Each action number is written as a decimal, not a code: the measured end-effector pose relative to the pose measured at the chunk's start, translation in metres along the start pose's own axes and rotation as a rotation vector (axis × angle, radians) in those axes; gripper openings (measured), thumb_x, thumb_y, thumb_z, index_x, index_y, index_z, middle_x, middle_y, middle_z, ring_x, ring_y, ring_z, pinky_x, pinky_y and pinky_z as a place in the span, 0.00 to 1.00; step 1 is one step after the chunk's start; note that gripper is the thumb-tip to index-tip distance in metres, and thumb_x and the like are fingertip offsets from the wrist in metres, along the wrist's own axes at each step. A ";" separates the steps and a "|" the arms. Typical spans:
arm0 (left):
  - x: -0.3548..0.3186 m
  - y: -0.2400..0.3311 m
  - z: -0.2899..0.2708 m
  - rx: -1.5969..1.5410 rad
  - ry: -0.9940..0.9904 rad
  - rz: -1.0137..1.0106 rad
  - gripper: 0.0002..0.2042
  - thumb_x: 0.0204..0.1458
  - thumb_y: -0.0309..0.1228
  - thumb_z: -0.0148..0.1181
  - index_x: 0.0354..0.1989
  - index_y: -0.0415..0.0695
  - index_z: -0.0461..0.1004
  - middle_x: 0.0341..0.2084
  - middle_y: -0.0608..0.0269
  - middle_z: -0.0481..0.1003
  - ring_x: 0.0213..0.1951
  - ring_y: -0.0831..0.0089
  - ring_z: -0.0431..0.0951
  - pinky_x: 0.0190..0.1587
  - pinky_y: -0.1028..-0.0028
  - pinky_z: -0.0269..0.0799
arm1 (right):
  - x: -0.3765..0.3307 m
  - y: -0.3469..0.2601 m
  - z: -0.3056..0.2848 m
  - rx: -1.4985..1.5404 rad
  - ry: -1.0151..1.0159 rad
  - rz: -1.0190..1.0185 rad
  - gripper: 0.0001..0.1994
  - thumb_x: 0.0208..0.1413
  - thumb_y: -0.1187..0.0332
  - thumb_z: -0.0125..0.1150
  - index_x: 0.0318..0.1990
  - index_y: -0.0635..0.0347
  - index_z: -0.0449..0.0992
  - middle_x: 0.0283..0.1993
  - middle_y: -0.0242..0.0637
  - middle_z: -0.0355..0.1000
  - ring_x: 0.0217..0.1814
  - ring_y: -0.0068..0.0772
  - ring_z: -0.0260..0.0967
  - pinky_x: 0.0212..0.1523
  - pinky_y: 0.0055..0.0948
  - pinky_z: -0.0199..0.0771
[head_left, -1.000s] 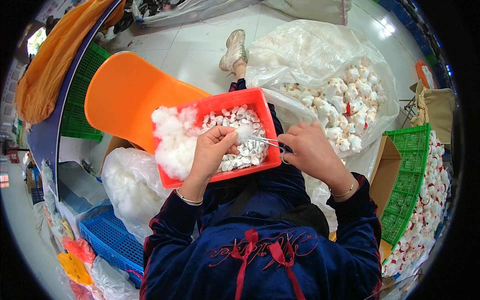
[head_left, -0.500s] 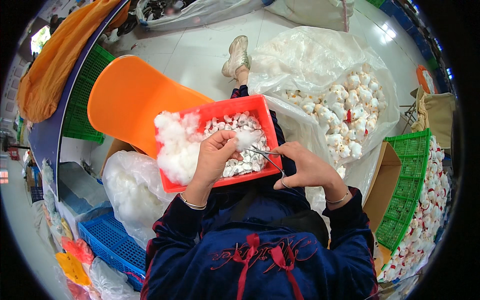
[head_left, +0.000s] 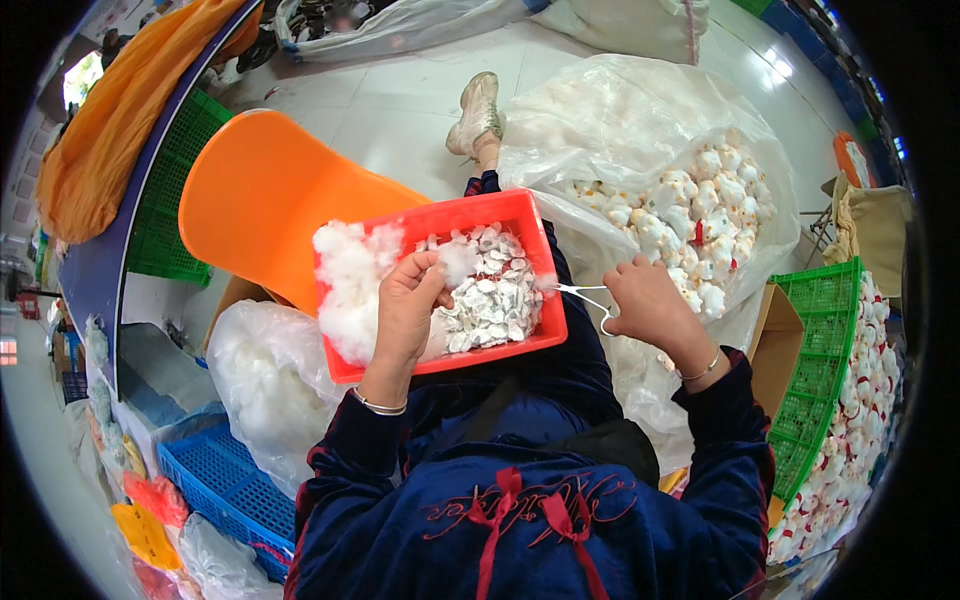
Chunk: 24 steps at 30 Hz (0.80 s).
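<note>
My left hand [head_left: 408, 300] pinches a loose tuft of white stuffing [head_left: 460, 262] above a red tray [head_left: 350, 372]. In that tray, a fluffy heap of stuffing [head_left: 350, 290] fills the left side, and many small white pieces [head_left: 495, 300] lie on the right. My right hand [head_left: 652, 308] is just right of the tray, closed on a pair of metal scissor-handled forceps [head_left: 585, 291]. Their tip points left over the tray's right rim, with a small wisp of white fluff at it. The jaws are too small to make out clearly.
An orange chair [head_left: 260, 190] stands behind the tray at left. To the right, a clear plastic bag [head_left: 620, 110] spills white stuffed pieces [head_left: 700, 220]. A stuffing bag [head_left: 270, 370] and blue crate [head_left: 225, 490] are at left, a green crate [head_left: 810, 380] at right.
My right hand and the forceps have moved right, away from my left hand, carrying a wisp of fluff. My left hand has shifted slightly left and still pinches the tuft.
</note>
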<state>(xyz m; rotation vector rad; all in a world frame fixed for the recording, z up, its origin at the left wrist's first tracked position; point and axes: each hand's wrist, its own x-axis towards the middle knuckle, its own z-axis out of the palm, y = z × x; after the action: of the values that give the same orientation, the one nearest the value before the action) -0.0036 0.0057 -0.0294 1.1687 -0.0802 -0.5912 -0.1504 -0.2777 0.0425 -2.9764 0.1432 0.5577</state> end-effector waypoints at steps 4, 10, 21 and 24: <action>0.003 -0.004 -0.005 -0.064 -0.004 0.003 0.05 0.63 0.26 0.60 0.44 0.40 0.78 0.30 0.66 0.80 0.25 0.84 0.74 0.31 0.81 0.74 | -0.001 0.003 -0.022 0.065 0.036 -0.117 0.24 0.38 0.57 0.77 0.42 0.59 0.78 0.44 0.41 0.74 0.54 0.46 0.69 0.53 0.44 0.69; 0.000 -0.011 0.002 -0.057 -0.051 -0.033 0.05 0.64 0.27 0.59 0.44 0.40 0.78 0.32 0.66 0.80 0.27 0.83 0.76 0.33 0.81 0.73 | -0.002 0.002 -0.024 0.012 0.039 -0.151 0.24 0.37 0.57 0.77 0.41 0.60 0.77 0.43 0.40 0.73 0.53 0.46 0.68 0.53 0.44 0.67; 0.017 -0.029 0.063 -0.188 -0.300 -0.225 0.07 0.64 0.28 0.59 0.45 0.40 0.79 0.34 0.68 0.80 0.32 0.85 0.75 0.36 0.84 0.72 | 0.047 -0.067 -0.004 -0.012 -0.120 -0.232 0.24 0.39 0.57 0.76 0.44 0.59 0.79 0.46 0.41 0.74 0.55 0.45 0.67 0.53 0.44 0.66; 0.028 -0.040 0.037 -0.147 -0.194 -0.352 0.05 0.62 0.29 0.60 0.42 0.42 0.79 0.30 0.69 0.78 0.28 0.84 0.74 0.34 0.83 0.71 | 0.065 -0.070 0.021 -0.038 -0.044 -0.285 0.21 0.40 0.57 0.76 0.41 0.58 0.82 0.45 0.40 0.77 0.54 0.44 0.69 0.53 0.44 0.67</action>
<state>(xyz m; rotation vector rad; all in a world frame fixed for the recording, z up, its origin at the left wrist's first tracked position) -0.0093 -0.0495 -0.0566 0.9857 0.0053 -1.0049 -0.0894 -0.2106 0.0059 -2.9425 -0.2933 0.5931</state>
